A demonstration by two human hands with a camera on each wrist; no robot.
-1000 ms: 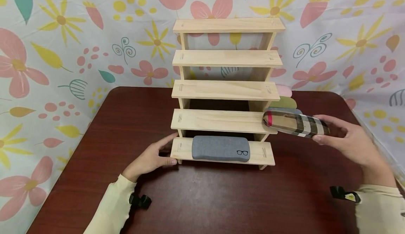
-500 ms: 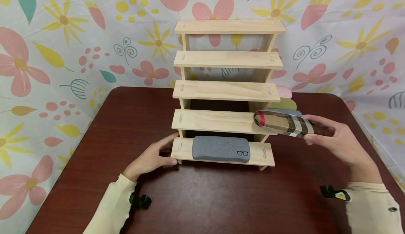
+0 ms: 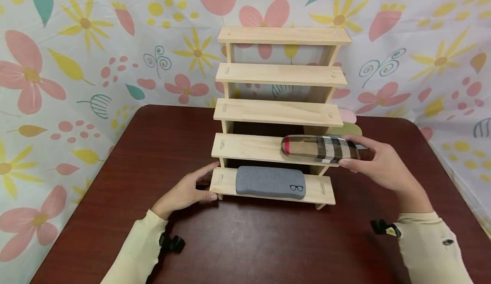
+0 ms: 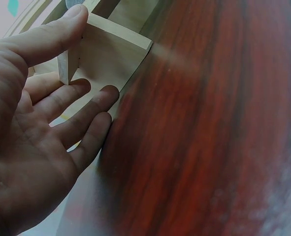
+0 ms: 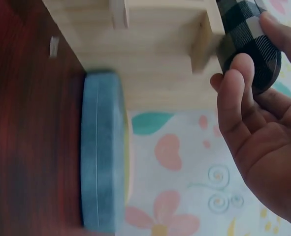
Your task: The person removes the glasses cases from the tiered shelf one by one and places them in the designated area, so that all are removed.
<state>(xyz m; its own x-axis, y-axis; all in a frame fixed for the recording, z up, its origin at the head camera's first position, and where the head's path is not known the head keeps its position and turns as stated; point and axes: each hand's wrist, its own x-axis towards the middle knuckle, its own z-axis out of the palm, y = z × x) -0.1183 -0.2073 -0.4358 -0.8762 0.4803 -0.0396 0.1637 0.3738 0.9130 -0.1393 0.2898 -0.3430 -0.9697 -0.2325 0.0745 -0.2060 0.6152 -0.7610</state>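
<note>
A tiered wooden display stand [image 3: 249, 146] stands on the table. My left hand [image 3: 186, 194] grips the left end of its lowest shelf, thumb at the front and index finger behind. The left wrist view shows the other fingers of that hand [image 4: 32, 132] beside the stand's side panel. In my right hand [image 3: 381, 164], a plaid glasses case [image 3: 312, 147] is pinched by its right end. It lies lengthwise over the right part of the second shelf from the bottom; whether it touches the board is unclear. A grey glasses case [image 3: 268, 181] with a spectacles print rests on the lowest shelf.
Behind the stand's right side are a green case [image 3: 347, 129] and a pink case [image 3: 348, 116], partly hidden. A blue case [image 5: 101, 152] shows beside the stand in the right wrist view. A floral cloth [image 3: 180, 28] hangs behind the dark red table [image 3: 245, 241].
My right hand has moved left with the plaid case, from beyond the stand's right edge to over the second shelf. My left hand keeps its place on the lowest shelf.
</note>
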